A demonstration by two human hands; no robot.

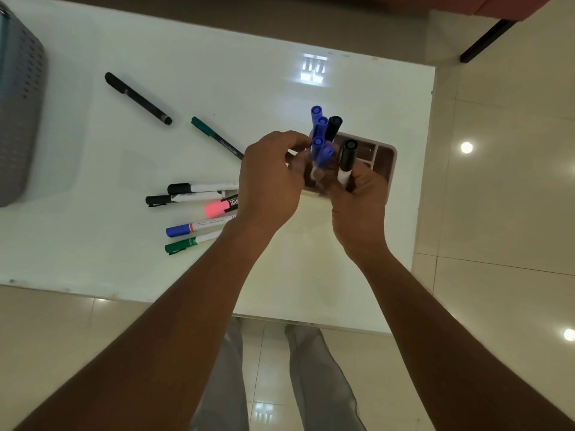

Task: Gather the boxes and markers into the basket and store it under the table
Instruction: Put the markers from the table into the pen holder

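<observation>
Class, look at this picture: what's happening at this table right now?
A person stands at a white table, both hands raised over a pink compartment box. The left hand and right hand together grip a bunch of blue and black markers, caps up. Seven more markers still lie loose on the table, including a pink one. The grey basket sits at the far left edge.
</observation>
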